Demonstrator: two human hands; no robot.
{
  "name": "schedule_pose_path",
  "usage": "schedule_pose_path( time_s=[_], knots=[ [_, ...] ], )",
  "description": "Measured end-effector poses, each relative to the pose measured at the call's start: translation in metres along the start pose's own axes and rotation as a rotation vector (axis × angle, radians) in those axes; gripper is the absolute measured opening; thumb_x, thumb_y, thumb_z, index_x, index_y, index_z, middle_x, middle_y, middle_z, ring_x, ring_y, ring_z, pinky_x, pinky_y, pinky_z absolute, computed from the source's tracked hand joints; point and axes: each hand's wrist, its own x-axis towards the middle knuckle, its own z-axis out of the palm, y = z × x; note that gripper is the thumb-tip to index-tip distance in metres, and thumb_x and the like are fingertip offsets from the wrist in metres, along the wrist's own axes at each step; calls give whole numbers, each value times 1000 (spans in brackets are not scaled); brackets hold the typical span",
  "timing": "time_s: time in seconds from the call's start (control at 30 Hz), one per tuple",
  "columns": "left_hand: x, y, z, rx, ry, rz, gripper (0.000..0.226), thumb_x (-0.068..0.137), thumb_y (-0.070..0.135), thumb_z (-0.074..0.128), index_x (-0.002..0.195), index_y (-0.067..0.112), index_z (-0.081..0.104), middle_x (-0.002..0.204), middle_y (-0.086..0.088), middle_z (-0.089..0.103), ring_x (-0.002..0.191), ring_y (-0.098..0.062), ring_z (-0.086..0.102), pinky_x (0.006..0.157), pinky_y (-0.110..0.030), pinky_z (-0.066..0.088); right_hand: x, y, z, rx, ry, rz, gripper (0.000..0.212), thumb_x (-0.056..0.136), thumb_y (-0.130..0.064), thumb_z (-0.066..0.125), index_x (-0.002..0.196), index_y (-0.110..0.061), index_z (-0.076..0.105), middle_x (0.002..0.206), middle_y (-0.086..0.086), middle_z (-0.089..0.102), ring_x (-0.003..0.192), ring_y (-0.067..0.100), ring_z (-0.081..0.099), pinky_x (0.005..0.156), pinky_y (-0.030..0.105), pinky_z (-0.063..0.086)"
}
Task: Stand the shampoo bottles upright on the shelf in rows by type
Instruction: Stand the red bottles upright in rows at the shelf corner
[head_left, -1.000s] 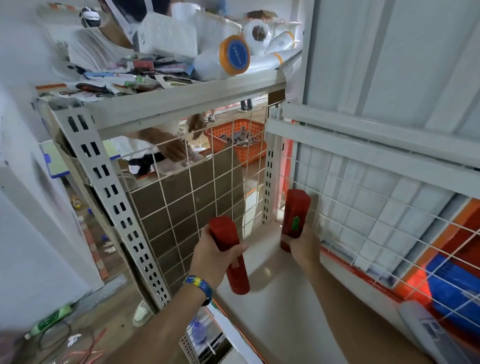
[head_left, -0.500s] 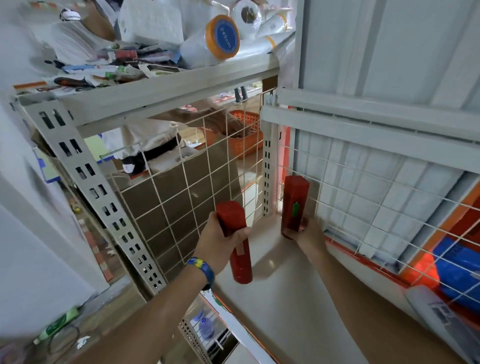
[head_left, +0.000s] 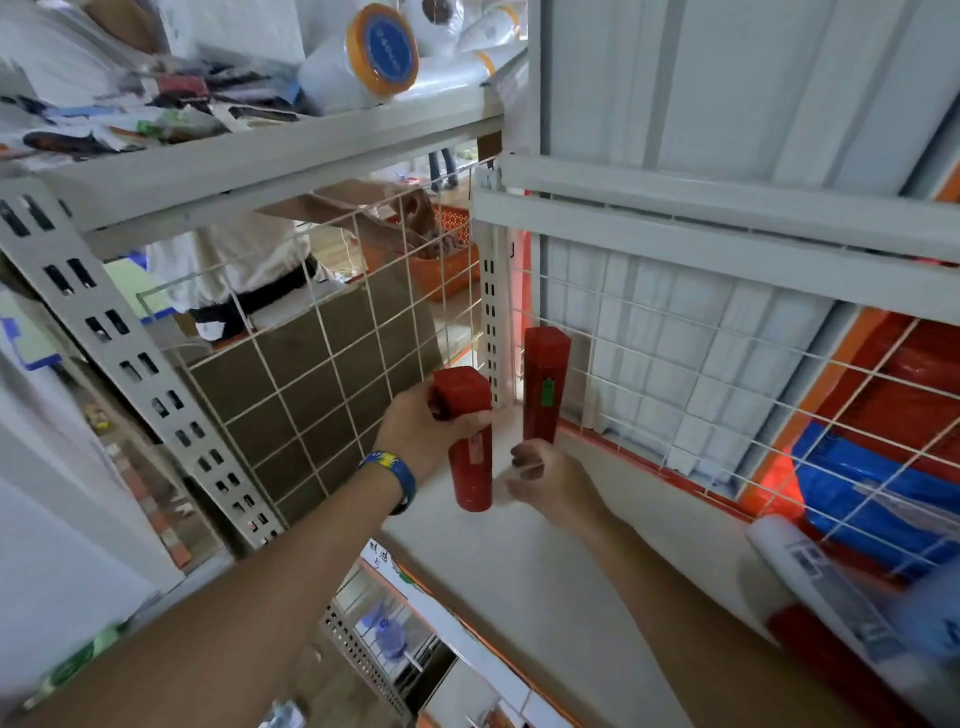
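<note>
A red shampoo bottle (head_left: 543, 384) stands upright in the back corner of the white shelf (head_left: 545, 582), against the wire grid (head_left: 675, 374). Just left of that bottle, the left hand (head_left: 415, 431), with a blue wristband (head_left: 397, 475), grips a second red bottle (head_left: 470, 462) near its top; its base is near the shelf, but whether it touches is unclear. Just in front of the standing bottle, the right hand (head_left: 550, 478) is blurred, fingers loosely curled, holding nothing and apart from it. Beyond the standing bottle, through the grid, sits an orange basket (head_left: 447, 270).
</note>
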Motion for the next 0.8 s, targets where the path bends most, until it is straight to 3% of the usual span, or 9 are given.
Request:
schedule_pose_path(
  time_s=[0.13, 0.23, 0.4, 0.53, 0.63, 0.8],
  knots=[
    [1, 1, 9, 10, -49, 36, 48, 77, 35, 74, 120, 19, 58, 101, 9, 62, 94, -11, 58, 72, -14, 40, -6, -4, 14, 7, -60, -83, 51, 76, -36, 78, 119, -19, 56, 109, -9, 64, 99, 8, 62, 85, 24, 51],
    [1, -1, 17, 27, -72, 37, 45, 78, 36, 74, 117, 18, 60, 102, 5, 63, 94, -14, 59, 69, -15, 40, -10, -7, 23, 1, -52, -59, 45, 77, -37, 75, 114, -22, 56, 100, -9, 66, 91, 7, 63, 77, 16, 50],
    [-2, -6, 25, -4, -103, 42, 43, 79, 31, 73, 117, 17, 57, 109, 1, 62, 99, -16, 58, 81, -23, 42, -17, -3, 30, -20, 119, -34, 30, 80, -35, 73, 100, -25, 53, 83, -13, 61, 74, 2, 60, 62, 9, 43],
    [-8, -16, 28, -30, -48, 31, 41, 84, 31, 67, 120, 15, 55, 110, 2, 62, 98, -13, 59, 79, -16, 44, -17, 1, 29, 15, 225, -50, 25, 82, -32, 75, 94, -25, 54, 79, -17, 61, 68, -4, 58, 69, 10, 48],
    [-11, -25, 25, -12, -41, 22, 38, 86, 31, 65, 120, 16, 56, 107, 2, 62, 95, -11, 59, 70, -8, 40, -12, -2, 25, 39, 258, -30, 29, 83, -28, 74, 106, -19, 59, 94, -8, 65, 79, -1, 60, 74, 8, 45],
    [-17, -34, 17, 39, -79, 53, 32, 89, 27, 60, 120, 17, 56, 107, 1, 63, 95, -12, 59, 77, -13, 43, 1, -3, 24, -5, 275, 20, 39, 83, -28, 74, 116, -13, 60, 115, 4, 68, 107, 23, 65, 90, 26, 48]
  ],
)
